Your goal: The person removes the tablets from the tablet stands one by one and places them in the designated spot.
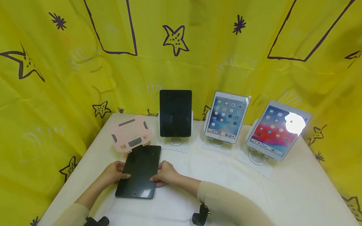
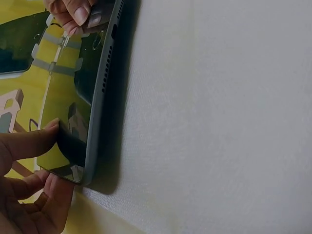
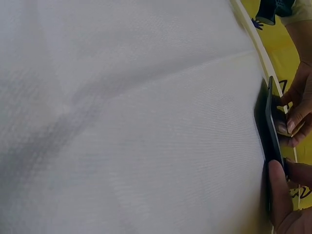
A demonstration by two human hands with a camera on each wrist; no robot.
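Observation:
A black tablet [image 1: 139, 166] with a dark, glossy screen and round home button is held by both hands above the white table, its button end towards me. My left hand [image 1: 114, 172] pinches the left long edge, thumb on the glass and fingers beneath. On the opposite edge my right hand [image 1: 166, 173] grips likewise, thumb over the front. The left wrist view shows the tablet's side [image 2: 100, 97] with speaker holes and a port, and a shadow under it. A pink stand [image 1: 131, 133] with grey pads is just beyond the tablet's far end, close to it.
Along the back stand a dark-screened black tablet [image 1: 175, 113], a lit white tablet [image 1: 227, 116] and another lit white tablet [image 1: 278, 130], each on a pale stand. A yellow patterned curtain [image 1: 198, 72] hangs behind the white table [image 1: 215, 175].

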